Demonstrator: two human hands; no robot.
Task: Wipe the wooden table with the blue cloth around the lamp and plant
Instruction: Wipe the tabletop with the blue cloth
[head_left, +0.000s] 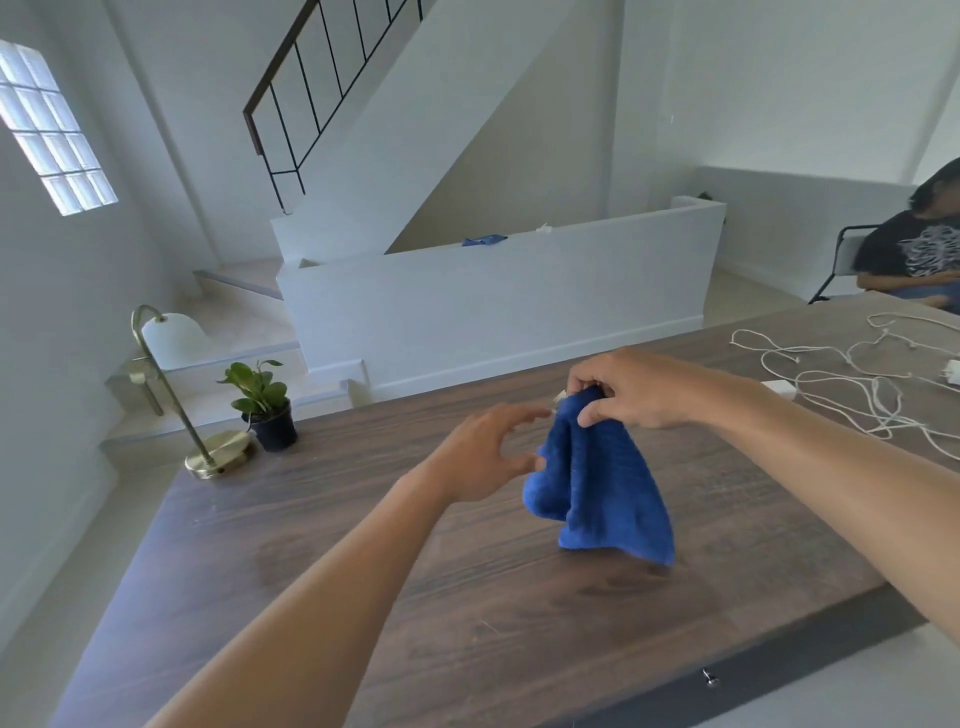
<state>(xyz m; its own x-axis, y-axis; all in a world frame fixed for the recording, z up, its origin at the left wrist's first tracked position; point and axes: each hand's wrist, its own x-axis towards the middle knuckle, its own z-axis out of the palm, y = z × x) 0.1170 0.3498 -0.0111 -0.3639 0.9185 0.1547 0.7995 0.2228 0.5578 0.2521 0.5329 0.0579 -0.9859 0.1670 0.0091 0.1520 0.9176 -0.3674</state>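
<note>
A blue cloth (602, 483) hangs above the middle of the dark wooden table (363, 545), pinched at its top corner by my right hand (623, 389). Its lower edge droops close to the tabletop. My left hand (483, 452) is just left of the cloth, fingers spread, its fingertips touching the cloth's left edge without gripping it. At the table's far left corner stand a brass lamp (208, 447) with a white shade and a small green plant (267, 410) in a black pot, side by side.
Tangled white cords (852, 384) and white chargers lie on the table's far right. A person in a black shirt (914, 254) sits at the far right end. A white half wall and stairs rise behind the table. Another blue cloth (483, 240) lies on the half wall.
</note>
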